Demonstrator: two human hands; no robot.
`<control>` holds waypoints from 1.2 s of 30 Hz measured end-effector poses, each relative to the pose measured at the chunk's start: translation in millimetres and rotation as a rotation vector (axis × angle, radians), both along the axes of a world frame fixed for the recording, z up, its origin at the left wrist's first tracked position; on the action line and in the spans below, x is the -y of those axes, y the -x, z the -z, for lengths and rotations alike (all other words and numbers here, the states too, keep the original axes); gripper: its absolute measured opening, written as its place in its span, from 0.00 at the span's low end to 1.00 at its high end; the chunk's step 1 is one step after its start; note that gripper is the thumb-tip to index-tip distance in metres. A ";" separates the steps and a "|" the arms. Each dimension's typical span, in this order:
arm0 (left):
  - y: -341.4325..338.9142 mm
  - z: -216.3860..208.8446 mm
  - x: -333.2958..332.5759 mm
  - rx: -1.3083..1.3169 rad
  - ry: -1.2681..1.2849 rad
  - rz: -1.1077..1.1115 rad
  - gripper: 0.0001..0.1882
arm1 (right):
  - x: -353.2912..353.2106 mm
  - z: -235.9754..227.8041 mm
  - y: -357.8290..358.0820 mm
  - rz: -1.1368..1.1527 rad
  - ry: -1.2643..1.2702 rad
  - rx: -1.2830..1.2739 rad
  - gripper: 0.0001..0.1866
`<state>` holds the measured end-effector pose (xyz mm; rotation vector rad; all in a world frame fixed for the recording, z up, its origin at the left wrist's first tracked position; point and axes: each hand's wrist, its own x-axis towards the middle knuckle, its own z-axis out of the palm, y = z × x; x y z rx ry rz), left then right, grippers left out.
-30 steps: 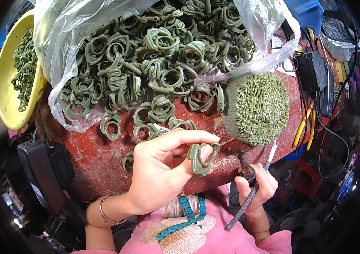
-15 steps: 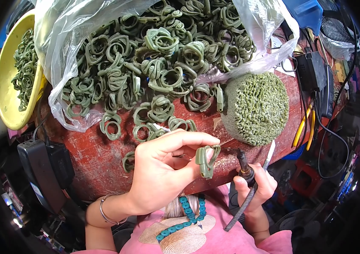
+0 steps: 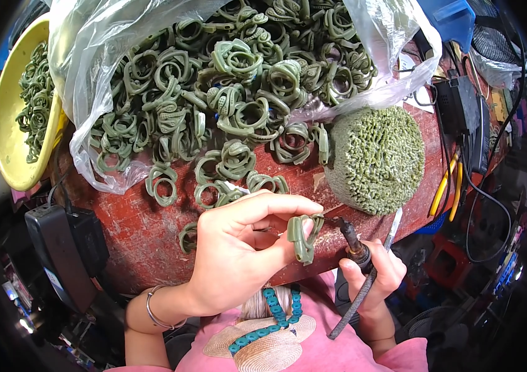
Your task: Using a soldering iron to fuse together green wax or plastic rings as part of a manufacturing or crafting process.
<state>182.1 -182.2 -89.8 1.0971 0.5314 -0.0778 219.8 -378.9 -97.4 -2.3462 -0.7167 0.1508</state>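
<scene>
The left hand [image 3: 229,251] pinches one green ring [image 3: 301,244] between its fingers [image 3: 279,201], while the right hand [image 3: 377,286] curls closed around one dark tool [image 3: 350,237] and one grey rod [image 3: 349,314].

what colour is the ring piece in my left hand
The ring piece in your left hand is dull green, best seen in the head view.

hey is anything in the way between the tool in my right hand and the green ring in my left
Nothing visible stands between them. The dark-tipped tool in your right hand points at the green ring held in your left hand; whether they touch is unclear. The rough green block lies outside that gap.
</scene>
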 end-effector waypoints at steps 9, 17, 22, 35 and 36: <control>2.8 -0.2 -2.2 -0.006 0.039 0.038 0.16 | -0.1 -0.6 -0.3 0.000 0.007 -0.003 0.18; 0.1 -0.4 -0.5 0.004 0.028 -0.005 0.11 | 1.4 2.3 1.1 0.020 -0.029 -0.006 0.18; 0.6 -0.1 -0.9 0.005 0.023 -0.001 0.11 | 0.6 1.8 0.9 0.025 -0.025 -0.019 0.18; 1.5 0.9 -0.8 0.019 0.008 0.004 0.11 | -0.2 0.1 0.0 0.017 -0.004 -0.014 0.18; 1.5 0.9 -0.8 0.018 0.005 0.004 0.11 | -0.1 0.1 0.0 0.019 -0.003 -0.018 0.18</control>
